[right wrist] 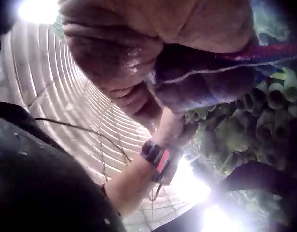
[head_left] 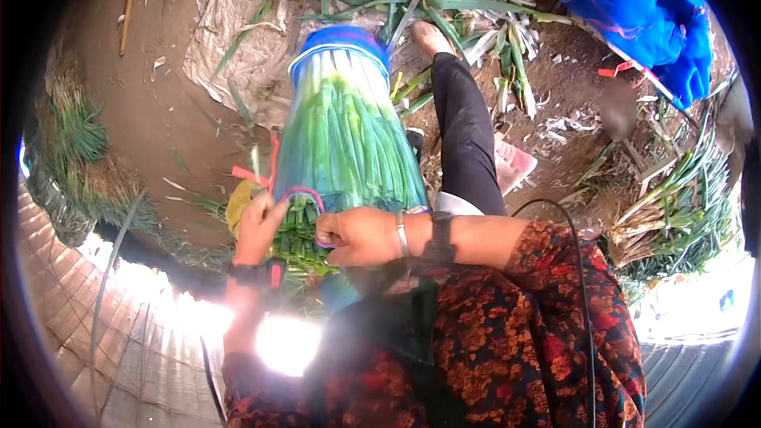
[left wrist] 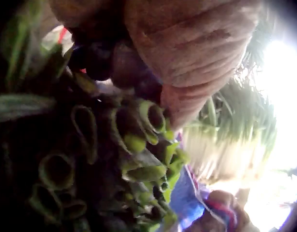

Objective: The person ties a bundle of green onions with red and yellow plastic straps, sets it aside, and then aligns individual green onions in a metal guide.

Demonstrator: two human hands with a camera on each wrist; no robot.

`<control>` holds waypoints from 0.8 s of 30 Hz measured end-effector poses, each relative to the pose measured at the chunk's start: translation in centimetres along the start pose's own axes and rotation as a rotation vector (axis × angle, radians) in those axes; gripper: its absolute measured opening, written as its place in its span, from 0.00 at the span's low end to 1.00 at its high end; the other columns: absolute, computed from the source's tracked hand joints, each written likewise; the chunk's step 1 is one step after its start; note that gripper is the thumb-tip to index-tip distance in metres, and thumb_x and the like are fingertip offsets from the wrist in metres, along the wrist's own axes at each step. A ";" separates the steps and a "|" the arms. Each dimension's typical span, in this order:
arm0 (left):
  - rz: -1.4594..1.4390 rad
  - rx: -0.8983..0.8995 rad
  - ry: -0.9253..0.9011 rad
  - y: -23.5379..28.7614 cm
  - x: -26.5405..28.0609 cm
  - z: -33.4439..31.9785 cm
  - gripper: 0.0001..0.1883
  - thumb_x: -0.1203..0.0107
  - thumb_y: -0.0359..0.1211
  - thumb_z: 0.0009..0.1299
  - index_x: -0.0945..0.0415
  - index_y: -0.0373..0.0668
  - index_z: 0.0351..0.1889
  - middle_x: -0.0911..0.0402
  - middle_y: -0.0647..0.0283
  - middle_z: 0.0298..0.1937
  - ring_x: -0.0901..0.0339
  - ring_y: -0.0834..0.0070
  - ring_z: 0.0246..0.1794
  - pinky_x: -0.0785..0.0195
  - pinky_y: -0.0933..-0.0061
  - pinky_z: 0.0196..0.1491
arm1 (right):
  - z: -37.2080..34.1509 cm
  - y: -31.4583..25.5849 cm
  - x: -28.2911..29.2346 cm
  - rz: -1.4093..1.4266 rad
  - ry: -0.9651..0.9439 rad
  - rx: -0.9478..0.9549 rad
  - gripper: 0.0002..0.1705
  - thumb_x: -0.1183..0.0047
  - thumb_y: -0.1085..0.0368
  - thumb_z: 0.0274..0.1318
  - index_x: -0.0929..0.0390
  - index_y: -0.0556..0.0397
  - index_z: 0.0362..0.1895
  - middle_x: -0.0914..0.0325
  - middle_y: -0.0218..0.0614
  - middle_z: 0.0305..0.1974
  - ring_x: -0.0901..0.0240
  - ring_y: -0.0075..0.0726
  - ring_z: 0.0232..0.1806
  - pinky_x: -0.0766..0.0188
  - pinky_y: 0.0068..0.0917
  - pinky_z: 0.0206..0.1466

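Your left hand (head_left: 258, 228) pinches the left side of the pink rim (head_left: 303, 189) of a blue bag (head_left: 339, 35), and your right hand (head_left: 358, 236) grips its right side with folded fingers. The bag stretches away from you, packed with green onions (head_left: 342, 123), cut ends at the near opening.

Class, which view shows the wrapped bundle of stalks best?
The head view: it shows the bundle from white stems to green end. The left and right wrist views show mainly that green end, close up.

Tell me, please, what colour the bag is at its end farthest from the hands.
The bag's far end is bright blue, best seen in the head view.
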State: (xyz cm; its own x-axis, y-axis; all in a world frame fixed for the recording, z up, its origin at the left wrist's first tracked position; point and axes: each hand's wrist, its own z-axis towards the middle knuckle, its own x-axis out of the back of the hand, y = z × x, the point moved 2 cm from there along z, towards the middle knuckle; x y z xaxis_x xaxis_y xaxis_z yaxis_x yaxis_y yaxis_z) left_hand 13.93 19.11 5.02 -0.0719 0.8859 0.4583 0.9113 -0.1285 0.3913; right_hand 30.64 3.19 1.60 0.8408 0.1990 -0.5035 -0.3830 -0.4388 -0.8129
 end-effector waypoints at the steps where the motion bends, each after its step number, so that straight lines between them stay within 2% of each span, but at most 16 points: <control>1: 0.022 0.053 -0.013 -0.5 0.3 -1.0 0.21 0.40 0.31 0.62 0.45 0.42 0.19 0.46 0.70 0.19 0.48 0.81 0.22 0.50 0.75 0.25 | 0.5 0.5 -0.1 0.018 -0.003 -0.005 0.14 0.42 0.60 0.50 0.28 0.53 0.37 0.27 0.38 0.28 0.29 0.42 0.29 0.31 0.35 0.35; 2: 0.043 0.103 -0.027 -1.4 0.7 -1.8 0.21 0.40 0.31 0.61 0.45 0.43 0.19 0.46 0.71 0.19 0.48 0.82 0.22 0.51 0.76 0.25 | 0.7 0.9 -0.1 0.035 -0.004 -0.010 0.13 0.43 0.60 0.51 0.27 0.53 0.38 0.26 0.39 0.29 0.28 0.43 0.30 0.30 0.35 0.36; 5: 0.014 0.209 -0.028 -3.5 1.3 -2.4 0.20 0.39 0.30 0.59 0.45 0.45 0.19 0.46 0.73 0.20 0.48 0.83 0.22 0.52 0.77 0.25 | 0.6 2.1 3.0 -0.032 0.121 0.261 0.11 0.47 0.62 0.55 0.23 0.51 0.41 0.22 0.40 0.36 0.24 0.43 0.35 0.27 0.32 0.42; 7: -0.024 0.273 -0.028 -4.2 1.4 -2.9 0.20 0.40 0.30 0.59 0.45 0.45 0.19 0.46 0.73 0.21 0.48 0.83 0.23 0.51 0.77 0.26 | -1.0 2.3 8.4 -0.446 0.225 0.189 0.14 0.51 0.61 0.60 0.21 0.51 0.46 0.21 0.42 0.44 0.22 0.40 0.42 0.27 0.31 0.49; 9: -0.050 0.331 -0.027 -4.6 1.2 -3.0 0.19 0.42 0.29 0.59 0.46 0.44 0.20 0.44 0.71 0.21 0.47 0.81 0.24 0.49 0.75 0.27 | -1.8 6.6 13.9 -0.217 0.418 -0.218 0.17 0.54 0.59 0.64 0.23 0.53 0.52 0.21 0.45 0.46 0.22 0.38 0.45 0.27 0.31 0.51; 11: -0.055 0.354 -0.015 -3.6 1.3 -3.0 0.18 0.42 0.28 0.59 0.45 0.44 0.20 0.43 0.73 0.22 0.46 0.83 0.25 0.49 0.77 0.28 | -1.4 12.7 17.0 -0.275 0.797 -0.162 0.22 0.55 0.57 0.65 0.29 0.58 0.57 0.22 0.48 0.49 0.24 0.38 0.51 0.28 0.31 0.54; 12: -0.059 0.363 -0.002 -3.2 1.3 -2.9 0.17 0.42 0.28 0.59 0.44 0.45 0.21 0.43 0.73 0.22 0.46 0.83 0.25 0.49 0.78 0.29 | 0.2 14.8 16.9 -0.205 0.655 -0.351 0.26 0.59 0.57 0.67 0.34 0.61 0.61 0.27 0.50 0.55 0.27 0.45 0.56 0.30 0.32 0.57; 13: -0.121 0.342 0.010 -3.3 1.3 -3.0 0.17 0.42 0.27 0.59 0.44 0.45 0.21 0.42 0.74 0.22 0.46 0.84 0.25 0.49 0.79 0.29 | 2.6 12.9 15.9 -0.497 0.024 -0.519 0.31 0.62 0.53 0.67 0.40 0.62 0.65 0.36 0.52 0.64 0.36 0.49 0.64 0.37 0.34 0.65; 14: -0.184 0.319 0.019 -3.4 1.1 -3.2 0.17 0.43 0.27 0.60 0.44 0.46 0.21 0.42 0.75 0.23 0.45 0.85 0.25 0.48 0.80 0.29 | 5.7 14.9 10.9 -0.264 0.201 -0.470 0.34 0.65 0.48 0.66 0.43 0.57 0.68 0.43 0.51 0.68 0.44 0.50 0.69 0.48 0.37 0.71; 15: -0.248 0.296 0.031 -3.5 0.9 -3.2 0.16 0.43 0.27 0.61 0.43 0.46 0.21 0.42 0.76 0.23 0.45 0.85 0.25 0.48 0.80 0.30 | 6.6 11.7 9.4 -0.388 0.209 -0.553 0.36 0.64 0.45 0.64 0.46 0.53 0.70 0.47 0.51 0.69 0.51 0.48 0.72 0.58 0.46 0.73; 16: -0.264 0.313 0.023 -3.2 0.8 -3.1 0.16 0.43 0.27 0.61 0.43 0.47 0.21 0.41 0.76 0.24 0.44 0.86 0.25 0.48 0.81 0.30 | 7.3 11.1 8.6 -0.429 0.440 -0.365 0.26 0.58 0.49 0.60 0.30 0.53 0.56 0.26 0.46 0.54 0.32 0.54 0.58 0.51 0.56 0.66; 19: -0.285 0.332 0.012 -2.2 0.5 -3.5 0.16 0.43 0.25 0.62 0.41 0.48 0.21 0.40 0.77 0.25 0.44 0.87 0.25 0.48 0.83 0.30 | 9.2 10.0 9.6 -0.541 0.071 -0.511 0.22 0.56 0.54 0.60 0.25 0.53 0.52 0.24 0.45 0.52 0.29 0.53 0.57 0.47 0.52 0.65; 20: -0.264 0.319 0.032 -3.2 0.5 -4.1 0.16 0.43 0.25 0.62 0.41 0.48 0.21 0.39 0.77 0.25 0.43 0.87 0.26 0.48 0.83 0.30 | 9.8 9.0 9.5 -0.796 -0.035 -0.463 0.19 0.54 0.58 0.58 0.21 0.52 0.49 0.23 0.45 0.51 0.27 0.52 0.55 0.37 0.49 0.60; 24: -0.253 0.343 0.072 -2.2 0.9 -5.0 0.16 0.42 0.25 0.62 0.40 0.47 0.21 0.38 0.76 0.25 0.42 0.87 0.26 0.47 0.83 0.30 | 9.3 10.2 8.5 -0.702 0.185 -0.543 0.17 0.52 0.63 0.56 0.20 0.50 0.48 0.24 0.47 0.52 0.25 0.53 0.52 0.26 0.44 0.48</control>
State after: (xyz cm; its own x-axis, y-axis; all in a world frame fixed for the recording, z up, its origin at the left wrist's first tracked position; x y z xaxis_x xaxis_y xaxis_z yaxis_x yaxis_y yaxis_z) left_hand 9.83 17.94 8.57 -0.3279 0.8352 0.4415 0.9423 0.2556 0.2162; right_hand 30.36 8.56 -13.68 0.8788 0.4534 0.1489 0.4346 -0.6315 -0.6421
